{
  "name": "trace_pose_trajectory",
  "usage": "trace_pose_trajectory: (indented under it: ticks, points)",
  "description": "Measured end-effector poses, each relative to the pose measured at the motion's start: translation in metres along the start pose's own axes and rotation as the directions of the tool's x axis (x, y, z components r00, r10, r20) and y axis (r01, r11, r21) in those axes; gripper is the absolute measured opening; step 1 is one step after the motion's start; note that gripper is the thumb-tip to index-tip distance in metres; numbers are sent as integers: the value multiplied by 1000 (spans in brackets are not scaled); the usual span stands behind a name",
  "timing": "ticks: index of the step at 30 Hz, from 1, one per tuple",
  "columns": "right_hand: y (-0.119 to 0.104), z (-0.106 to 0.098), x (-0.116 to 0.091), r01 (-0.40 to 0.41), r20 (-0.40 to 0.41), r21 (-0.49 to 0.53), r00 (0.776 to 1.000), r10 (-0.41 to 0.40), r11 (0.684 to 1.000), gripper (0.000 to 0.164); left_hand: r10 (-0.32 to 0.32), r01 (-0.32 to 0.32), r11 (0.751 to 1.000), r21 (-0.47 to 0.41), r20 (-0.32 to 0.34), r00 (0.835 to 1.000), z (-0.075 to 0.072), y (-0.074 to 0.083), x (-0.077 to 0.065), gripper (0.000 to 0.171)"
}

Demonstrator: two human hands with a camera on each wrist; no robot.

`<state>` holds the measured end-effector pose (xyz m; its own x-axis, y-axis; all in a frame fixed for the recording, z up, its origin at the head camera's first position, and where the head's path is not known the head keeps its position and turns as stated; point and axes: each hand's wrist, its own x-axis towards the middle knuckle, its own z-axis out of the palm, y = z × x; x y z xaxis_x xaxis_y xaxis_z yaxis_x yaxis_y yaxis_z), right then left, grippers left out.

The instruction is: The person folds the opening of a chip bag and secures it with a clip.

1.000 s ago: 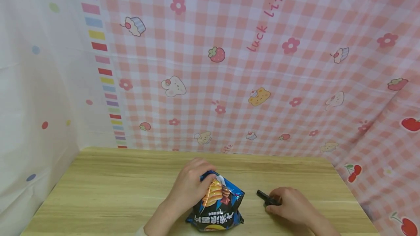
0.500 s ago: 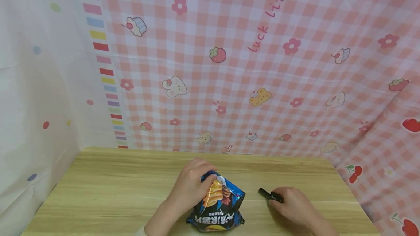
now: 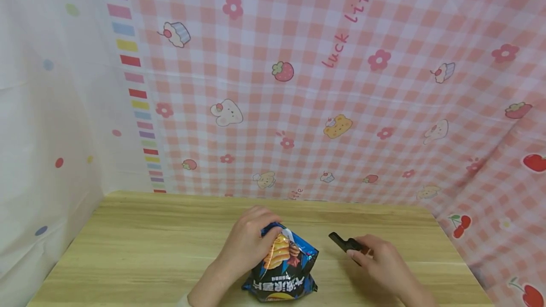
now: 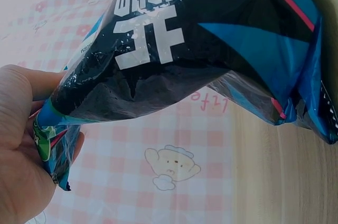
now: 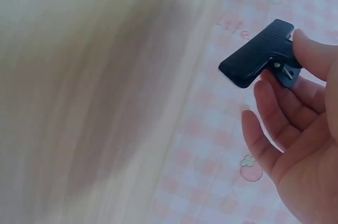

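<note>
A black and blue bag of potato chips stands on the wooden table, leaning a little, its printed lettering upside down in the head view. My left hand grips its top corner. In the left wrist view the folded end of the chip bag lies between thumb and fingers of the left hand. To the right, my right hand pinches a black clip by its handles. The right wrist view shows the wide-mouthed clip between thumb and fingers of the right hand, its mouth pointing away from the palm.
The wooden table spreads out on both sides of the bag. A pink checkered cloth hangs along its back edge. White dotted cloth closes the left side, and more checkered cloth the right.
My right hand has turned and shifted the clip slightly up, and its wide mouth now points toward the upper left. The left hand and the chip bag stay in place.
</note>
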<state>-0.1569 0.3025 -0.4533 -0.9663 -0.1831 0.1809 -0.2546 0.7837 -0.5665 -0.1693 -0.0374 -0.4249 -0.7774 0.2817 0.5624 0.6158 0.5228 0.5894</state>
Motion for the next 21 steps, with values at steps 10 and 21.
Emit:
trace_pose_trajectory:
  ticks: [10, 21]
  points:
    - [-18, 9, 1, 56, -161, 120, 986, -36, 991, 20, 8, -8, 1000, -4, -13, 1000, 1, 0, 0, 13]
    - [-33, 20, 1, 171, -295, 163, 948, -118, 972, 20, 6, -6, 1000, -10, -7, 1000, 1, -1, 0, 14]
